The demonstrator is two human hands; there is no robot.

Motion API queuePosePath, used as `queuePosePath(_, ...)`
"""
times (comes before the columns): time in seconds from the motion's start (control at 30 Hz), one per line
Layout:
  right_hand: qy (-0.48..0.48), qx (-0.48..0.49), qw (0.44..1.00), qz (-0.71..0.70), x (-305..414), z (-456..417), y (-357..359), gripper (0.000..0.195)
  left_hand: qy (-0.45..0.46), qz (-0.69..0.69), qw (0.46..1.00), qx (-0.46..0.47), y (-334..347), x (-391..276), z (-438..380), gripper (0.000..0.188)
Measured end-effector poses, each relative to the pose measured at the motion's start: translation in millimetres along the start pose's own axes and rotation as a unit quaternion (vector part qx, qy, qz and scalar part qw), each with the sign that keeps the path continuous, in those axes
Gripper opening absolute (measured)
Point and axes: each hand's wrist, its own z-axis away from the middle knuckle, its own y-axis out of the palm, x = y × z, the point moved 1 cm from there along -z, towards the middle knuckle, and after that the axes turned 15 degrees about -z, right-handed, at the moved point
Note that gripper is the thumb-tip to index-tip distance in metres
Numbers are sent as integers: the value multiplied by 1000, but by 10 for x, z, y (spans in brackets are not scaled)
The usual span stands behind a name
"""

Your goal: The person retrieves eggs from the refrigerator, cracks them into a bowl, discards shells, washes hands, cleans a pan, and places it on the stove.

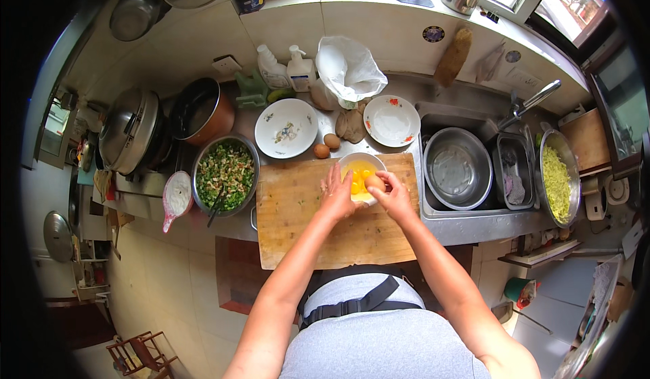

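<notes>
A white bowl [380,162] with several yellow egg yolks [361,175] and clear egg white in it stands on the far part of a wooden cutting board [304,226]. My left hand [337,192] steadies the bowl from its left side, thumb near the rim. Between the fingertips of my right hand [395,197] is a brown egg [375,183], held at the bowl's right side; whether its shell is cracked is hidden. Two more brown eggs, one at the front [321,150] and one behind it [331,141], lie on the metal counter beyond the board.
Left of the board are a steel bowl of chopped greens [226,173], a pink scoop of white powder [177,193] and a brown pot [203,115]. Two patterned dishes, a large bowl [286,125] and a plate [392,120], stand behind. At right: a sink basin [458,168] and shredded vegetable [557,183].
</notes>
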Motion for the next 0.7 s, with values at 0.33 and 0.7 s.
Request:
queuePosePath(0.33, 285, 99, 903, -307, 349, -305, -135, 36, 137, 375, 917, 20, -330, -14, -219, 51)
queuePosePath(0.7, 294, 131, 918, -233, 291, -359, -84, 41, 111, 361, 925, -32, -189, -39, -222, 44)
